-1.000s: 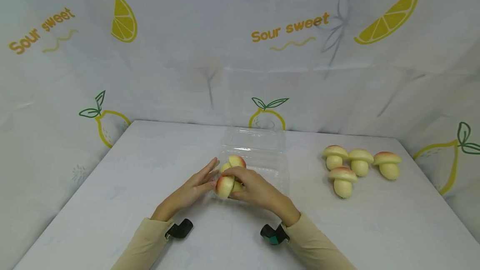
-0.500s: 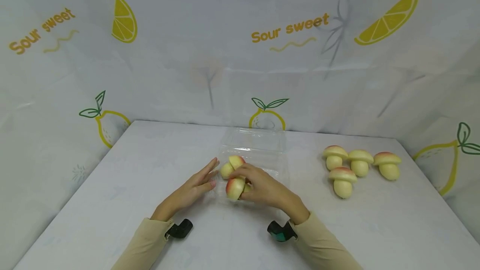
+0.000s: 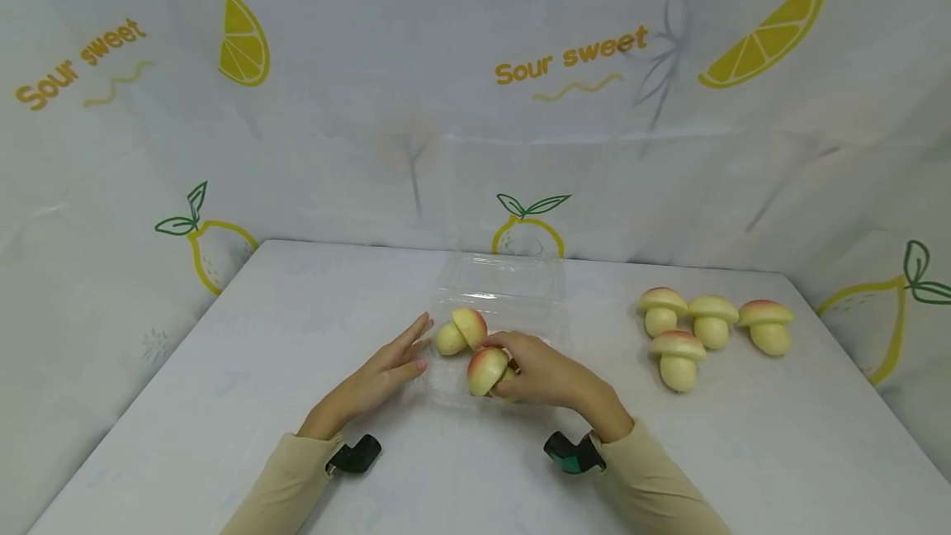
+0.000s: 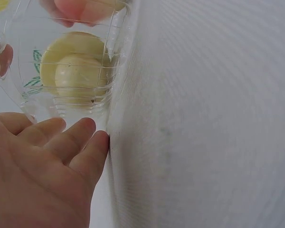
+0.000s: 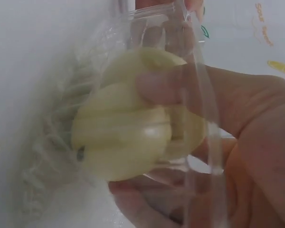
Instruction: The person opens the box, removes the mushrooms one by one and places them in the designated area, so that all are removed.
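A clear plastic clamshell box [image 3: 520,317] lies on the table with its lid folded back. My right hand [image 3: 550,374] reaches into it and grips a toy mushroom [image 3: 486,371] with a red-tinged cap. In the right wrist view, thumb and fingers pinch this mushroom [image 5: 118,130] behind the box wall, somewhat blurred. A second mushroom [image 3: 461,332] lies on its side in the box's left part; the left wrist view shows it [image 4: 80,76] through the plastic. Beside the box's left side stands my left hand [image 3: 371,378], fingers [image 4: 71,142] extended and holding nothing.
Several more toy mushrooms [image 3: 679,360] stand in a cluster on the right part of the white table [image 3: 223,370]. The transparent lid [image 3: 501,276] stretches toward the back edge, near a lemon-printed cloth backdrop [image 3: 334,106].
My right hand has moved to the right with the mushroom it grips, away from the left hand and the other mushroom in the box. The left hand has kept its place.
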A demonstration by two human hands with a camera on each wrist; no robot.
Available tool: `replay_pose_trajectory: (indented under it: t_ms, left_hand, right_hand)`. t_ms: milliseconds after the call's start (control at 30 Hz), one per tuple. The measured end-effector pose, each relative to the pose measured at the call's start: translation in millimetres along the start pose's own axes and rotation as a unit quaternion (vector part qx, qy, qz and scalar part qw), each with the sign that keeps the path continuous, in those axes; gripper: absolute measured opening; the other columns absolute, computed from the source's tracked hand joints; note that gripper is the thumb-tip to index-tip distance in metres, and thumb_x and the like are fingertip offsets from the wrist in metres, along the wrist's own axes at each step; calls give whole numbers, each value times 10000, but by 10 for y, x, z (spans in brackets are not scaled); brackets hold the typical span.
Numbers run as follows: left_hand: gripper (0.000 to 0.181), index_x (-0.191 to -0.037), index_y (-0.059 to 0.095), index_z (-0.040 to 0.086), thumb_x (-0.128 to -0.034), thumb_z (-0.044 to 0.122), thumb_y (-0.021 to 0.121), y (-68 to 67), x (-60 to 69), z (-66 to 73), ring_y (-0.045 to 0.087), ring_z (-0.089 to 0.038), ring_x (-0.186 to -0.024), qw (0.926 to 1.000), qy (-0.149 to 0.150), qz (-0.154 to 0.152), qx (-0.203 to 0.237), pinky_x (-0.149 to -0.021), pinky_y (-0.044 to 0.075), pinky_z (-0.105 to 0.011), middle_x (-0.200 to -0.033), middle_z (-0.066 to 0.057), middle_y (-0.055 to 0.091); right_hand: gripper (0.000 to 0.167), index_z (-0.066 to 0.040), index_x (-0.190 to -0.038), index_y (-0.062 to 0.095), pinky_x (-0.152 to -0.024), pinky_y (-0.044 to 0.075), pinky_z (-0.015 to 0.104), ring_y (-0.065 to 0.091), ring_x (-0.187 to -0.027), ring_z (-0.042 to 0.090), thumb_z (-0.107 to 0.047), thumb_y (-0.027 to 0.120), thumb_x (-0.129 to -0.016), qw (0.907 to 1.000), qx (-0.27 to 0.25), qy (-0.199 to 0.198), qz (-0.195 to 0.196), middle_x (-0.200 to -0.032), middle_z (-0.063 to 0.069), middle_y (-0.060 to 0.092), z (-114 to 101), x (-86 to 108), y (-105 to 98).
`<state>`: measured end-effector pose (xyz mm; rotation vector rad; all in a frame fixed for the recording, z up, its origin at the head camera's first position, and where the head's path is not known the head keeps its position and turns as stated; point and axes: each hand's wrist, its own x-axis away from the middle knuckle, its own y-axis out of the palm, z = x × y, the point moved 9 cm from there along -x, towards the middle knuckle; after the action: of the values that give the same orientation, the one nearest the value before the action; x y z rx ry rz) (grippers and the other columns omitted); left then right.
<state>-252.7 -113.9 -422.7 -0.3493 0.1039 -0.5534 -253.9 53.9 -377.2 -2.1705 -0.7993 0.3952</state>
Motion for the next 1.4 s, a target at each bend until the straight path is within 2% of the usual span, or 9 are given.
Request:
replay_pose_trajectory:
  t_ms: [167,533,800,1067,1300,1400]
  left_hand:
    - [698,-1596,-1,54,-1051,124,430,2,6,-5,169,-414,-1515,10000,-34,-5,1,-1178,248,-598,-1670,-178,34]
    - [700,-1597,6,57,-1049,129,436,-2,2,1,179,-414,-1513,10000,0,3,-35,-1170,263,-604,-1670,-176,50]
    - [700,-1597,12,52,-1047,127,439,-7,7,2,183,-415,-1512,10000,21,20,-49,-1171,260,-603,-1669,-179,56]
    - [700,-1600,16,67,-1048,141,439,-13,15,-6,211,-421,-1503,9999,-60,50,-126,-1176,248,-607,-1665,-187,92]
    - [692,-1601,23,69,-1052,153,437,-13,16,-6,228,-429,-1497,9998,-57,52,-187,-1173,254,-611,-1665,-185,98]
    - [693,-1602,26,74,-1052,158,439,-15,19,-10,237,-430,-1494,9998,-45,48,-200,-1171,258,-612,-1665,-181,105]
  right_hand:
    - [468,-1,-1221,601,-807,517,268,600,-955,150,-65,758,-784,9994,-195,257,-126,-1148,87,660,64,19,19]
    - [483,20,-1254,560,-786,514,284,607,-922,180,-65,703,-801,9965,-583,466,373,-1161,98,646,121,56,-80]
    - [558,3,-1320,524,-761,550,260,688,-939,197,-127,742,-823,9915,-1098,527,456,-1238,131,636,155,131,-139]
    - [568,-3,-1330,522,-778,554,238,677,-943,217,-148,763,-836,9918,-957,463,708,-1287,145,618,179,199,-233]
    - [577,-43,-1346,512,-843,575,320,688,-961,192,-171,772,-848,9883,-1115,502,917,-1329,124,600,186,293,-324]
    - [590,-52,-1358,503,-840,574,320,692,-975,193,-174,776,-849,9871,-1127,551,999,-1345,123,590,203,345,-366]
